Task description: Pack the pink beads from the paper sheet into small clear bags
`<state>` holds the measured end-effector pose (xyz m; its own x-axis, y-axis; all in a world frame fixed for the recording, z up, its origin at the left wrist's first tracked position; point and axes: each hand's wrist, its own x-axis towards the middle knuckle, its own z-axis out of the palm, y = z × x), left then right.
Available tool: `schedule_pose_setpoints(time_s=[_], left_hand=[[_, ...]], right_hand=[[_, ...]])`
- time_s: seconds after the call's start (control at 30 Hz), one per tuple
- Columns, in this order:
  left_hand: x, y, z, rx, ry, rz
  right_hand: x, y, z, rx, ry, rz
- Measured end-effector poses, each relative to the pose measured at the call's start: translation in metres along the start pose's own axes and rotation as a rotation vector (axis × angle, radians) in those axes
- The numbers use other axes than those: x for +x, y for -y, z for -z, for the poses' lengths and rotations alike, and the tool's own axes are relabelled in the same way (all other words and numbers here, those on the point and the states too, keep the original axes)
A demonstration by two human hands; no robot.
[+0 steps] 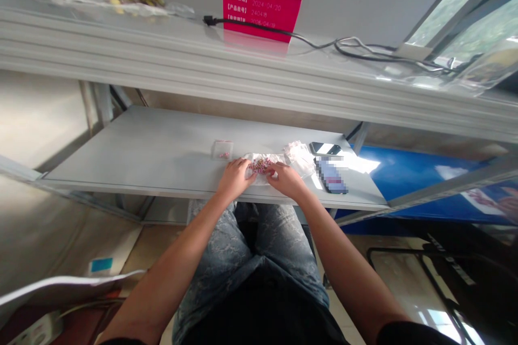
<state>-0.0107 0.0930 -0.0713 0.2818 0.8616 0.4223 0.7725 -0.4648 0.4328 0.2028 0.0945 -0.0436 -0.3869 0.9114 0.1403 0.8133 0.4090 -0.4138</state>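
My left hand and my right hand rest on the near edge of a white table, fingers curled toward each other. Between them lies a clear plastic bag holding several small pink pieces. Both hands touch this bag and pinch at it. What the fingertips grip is too small to make out. A small clear bag with a few pink bits lies just left of the hands.
A crumpled clear bag and two phones lie to the right. Above, a shelf carries red boxes, a black cable and plastic bags. A blue surface is at right.
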Motion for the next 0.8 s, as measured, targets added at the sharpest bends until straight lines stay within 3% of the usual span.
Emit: schedule_pose_setpoints(time_s=[0.27,0.5,0.67,0.8], left_hand=[[-0.001,0.0,-0.002,-0.004,-0.005,0.009],[-0.001,0.001,-0.003,-0.043,-0.02,-0.008],[0.001,0.001,-0.004,-0.029,0.001,0.016],[0.0,0.0,-0.002,-0.042,-0.005,0.02]], right_hand=[[0.0,-0.004,0.001,0.062,-0.028,-0.041],[0.007,0.015,-0.002,0.576,-0.358,-0.224],[0.02,0.035,-0.012,0.744,-0.204,-0.199],[0.007,0.029,0.0,0.779,-0.27,-0.226]])
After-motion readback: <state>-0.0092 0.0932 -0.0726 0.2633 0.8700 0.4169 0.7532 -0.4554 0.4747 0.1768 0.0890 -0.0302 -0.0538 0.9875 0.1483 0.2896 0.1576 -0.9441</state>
